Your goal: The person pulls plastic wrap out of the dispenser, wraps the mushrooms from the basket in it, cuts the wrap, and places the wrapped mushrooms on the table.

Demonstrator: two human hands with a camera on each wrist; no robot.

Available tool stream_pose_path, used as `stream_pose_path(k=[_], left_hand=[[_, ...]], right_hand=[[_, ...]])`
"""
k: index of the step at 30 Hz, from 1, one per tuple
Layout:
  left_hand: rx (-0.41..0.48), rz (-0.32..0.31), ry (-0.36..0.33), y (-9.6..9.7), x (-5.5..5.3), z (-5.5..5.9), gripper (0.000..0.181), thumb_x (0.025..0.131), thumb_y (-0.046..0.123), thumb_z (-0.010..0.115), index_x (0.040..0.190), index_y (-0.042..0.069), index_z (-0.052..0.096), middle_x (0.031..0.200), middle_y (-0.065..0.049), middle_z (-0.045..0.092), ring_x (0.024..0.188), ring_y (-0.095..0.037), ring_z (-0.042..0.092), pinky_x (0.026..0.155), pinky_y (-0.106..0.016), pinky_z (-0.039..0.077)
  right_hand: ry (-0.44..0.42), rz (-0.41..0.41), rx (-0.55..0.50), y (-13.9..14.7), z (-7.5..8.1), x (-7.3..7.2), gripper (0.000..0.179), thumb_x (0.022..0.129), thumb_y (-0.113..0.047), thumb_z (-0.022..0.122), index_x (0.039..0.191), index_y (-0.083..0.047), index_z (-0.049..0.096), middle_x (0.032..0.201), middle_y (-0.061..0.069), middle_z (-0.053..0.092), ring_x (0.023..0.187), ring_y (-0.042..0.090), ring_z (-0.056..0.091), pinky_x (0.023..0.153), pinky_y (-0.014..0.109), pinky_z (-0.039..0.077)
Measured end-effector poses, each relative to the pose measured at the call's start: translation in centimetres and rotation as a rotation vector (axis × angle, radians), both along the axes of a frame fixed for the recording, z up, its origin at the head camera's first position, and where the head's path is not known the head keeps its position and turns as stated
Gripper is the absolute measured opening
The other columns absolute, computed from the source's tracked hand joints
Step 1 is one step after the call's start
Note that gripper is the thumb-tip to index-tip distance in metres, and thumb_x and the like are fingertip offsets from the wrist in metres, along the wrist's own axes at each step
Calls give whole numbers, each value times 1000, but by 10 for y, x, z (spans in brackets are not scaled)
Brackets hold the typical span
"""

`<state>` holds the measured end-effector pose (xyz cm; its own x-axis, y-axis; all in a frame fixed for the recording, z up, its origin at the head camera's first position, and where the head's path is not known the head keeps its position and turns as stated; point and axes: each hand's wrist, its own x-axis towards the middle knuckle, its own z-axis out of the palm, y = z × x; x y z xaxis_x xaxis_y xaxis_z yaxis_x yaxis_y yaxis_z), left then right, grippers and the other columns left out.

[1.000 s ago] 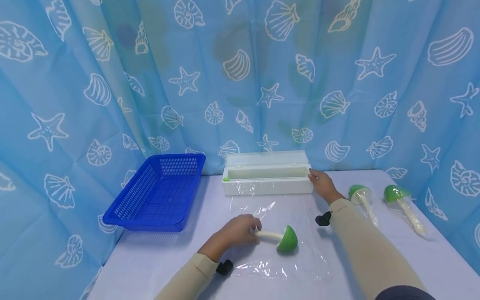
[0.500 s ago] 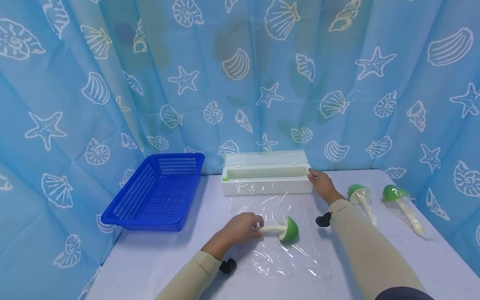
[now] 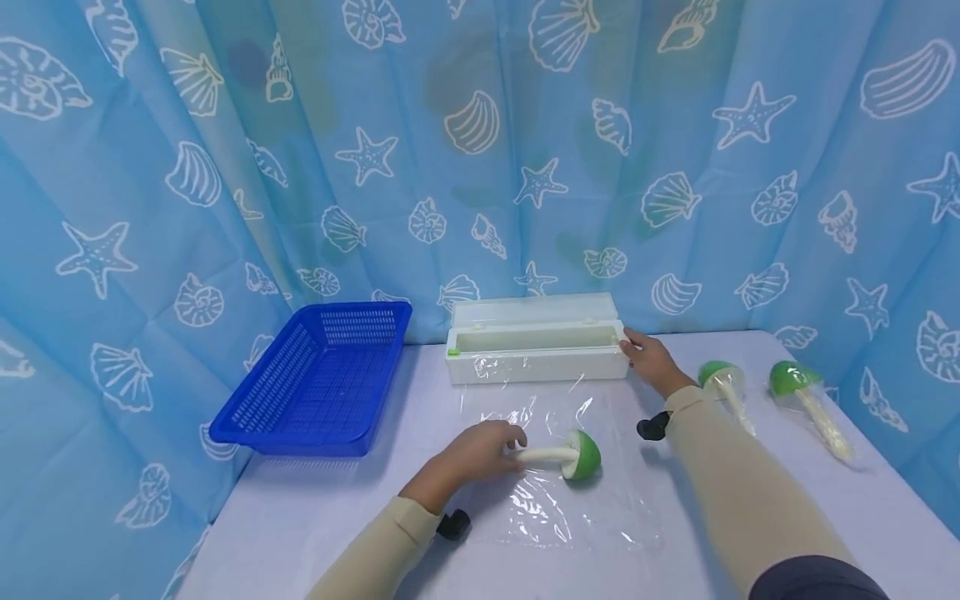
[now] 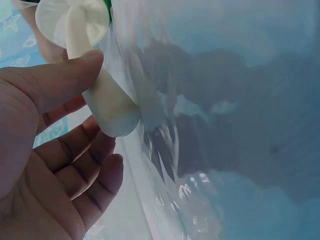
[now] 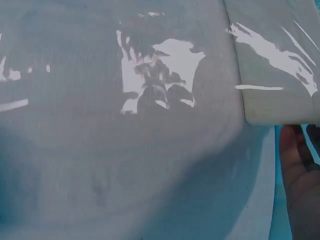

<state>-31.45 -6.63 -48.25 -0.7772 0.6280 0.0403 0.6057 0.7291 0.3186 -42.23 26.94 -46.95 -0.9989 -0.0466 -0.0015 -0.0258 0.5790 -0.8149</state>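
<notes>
My left hand [image 3: 480, 452] pinches the white stem of a toy mushroom [image 3: 583, 456] with a green cap, lying sideways over a sheet of clear cling film [image 3: 555, 521]. In the left wrist view the thumb presses on the stem [image 4: 112, 107] near its rounded end, and the other fingers curl beneath. The film runs toward me from a white cling film dispenser [image 3: 540, 367], whose translucent lid stands raised at the back. My right hand [image 3: 652, 363] holds the dispenser's right end. In the right wrist view, fingers [image 5: 295, 150] sit against that end.
A blue plastic basket [image 3: 367, 421] stands at the left of the white-covered table [image 3: 285, 533]. Two green-capped mushrooms in clear wrapping, one nearer [image 3: 723, 383] and one farther right [image 3: 795, 379], lie beyond my right arm. A blue shell-patterned curtain [image 3: 420, 125] hangs behind the table.
My left hand has moved the mushroom slightly away from me and a little to the right over the film. The film's creases have shifted. My right hand stays at the dispenser's end.
</notes>
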Motion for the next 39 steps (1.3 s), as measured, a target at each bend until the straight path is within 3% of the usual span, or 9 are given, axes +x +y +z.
stream_pose_path(k=[4, 8, 14, 20, 25, 30, 34, 36, 39], left_hand=[[5, -17, 13, 0, 2, 0, 31, 79, 28, 80, 106, 19, 69, 90, 10, 62, 81, -6, 56, 72, -24, 46], [2, -18, 68, -2, 5, 6, 29, 81, 28, 79, 107, 19, 68, 92, 9, 62, 81, -6, 55, 73, -24, 46], [-40, -4, 75, -21, 21, 15, 22, 85, 26, 75, 105, 18, 69, 94, 7, 61, 82, -6, 55, 75, -26, 47], [-48, 4, 67, -53, 35, 7, 13, 86, 26, 73, 95, 19, 66, 85, 10, 58, 77, -6, 54, 69, -27, 47], [-69, -24, 50, -72, 50, 5, 6, 87, 21, 72, 88, 18, 66, 78, 11, 56, 72, -5, 52, 68, -26, 47], [-98, -46, 10, -90, 70, 4, 14, 82, 28, 77, 88, 19, 68, 74, 14, 52, 66, -2, 47, 64, -25, 45], [-103, -84, -35, -97, 82, 2, 30, 74, 40, 82, 93, 21, 71, 76, 16, 49, 67, 0, 46, 64, -21, 43], [-103, -108, -30, -97, 83, 0, 30, 74, 40, 82, 96, 22, 71, 78, 17, 49, 69, 1, 46, 65, -20, 42], [-95, -139, 32, -95, 84, -3, 16, 81, 31, 78, 93, 24, 70, 78, 16, 51, 69, 2, 47, 64, -19, 42]], right_hand=[[-5, 19, 120, 8, 2, 6, 58, 108, -30, 34, 152, 3, 16, 147, 33, 29, 129, 48, 37, 102, 57, 35], [59, 19, 296, 18, 2, 15, 60, 106, -33, 40, 149, 7, 25, 146, 33, 31, 128, 50, 37, 102, 61, 32], [136, 52, 423, 26, 3, 55, 40, 101, -23, 53, 133, 1, 52, 132, 26, 51, 116, 44, 51, 92, 57, 44], [114, 201, 479, 34, -8, 116, 28, 93, -21, 66, 117, -7, 67, 114, 11, 66, 105, 33, 61, 85, 50, 50], [79, 332, 433, 27, -15, 158, 22, 88, -27, 73, 107, -17, 69, 104, -5, 66, 100, 22, 62, 84, 45, 51], [106, 538, 371, 8, -10, 183, 17, 86, -35, 74, 99, -27, 65, 96, -17, 60, 94, 9, 59, 81, 36, 52], [100, 678, 403, -5, -12, 200, 29, 81, -47, 75, 101, -30, 64, 99, -20, 56, 93, 4, 55, 81, 33, 50], [97, 710, 445, -8, -13, 206, 34, 78, -51, 76, 102, -30, 64, 101, -21, 53, 93, 3, 52, 81, 33, 49], [105, 708, 495, -10, -16, 211, 32, 76, -50, 77, 99, -32, 63, 102, -20, 50, 93, 4, 49, 83, 35, 49]])
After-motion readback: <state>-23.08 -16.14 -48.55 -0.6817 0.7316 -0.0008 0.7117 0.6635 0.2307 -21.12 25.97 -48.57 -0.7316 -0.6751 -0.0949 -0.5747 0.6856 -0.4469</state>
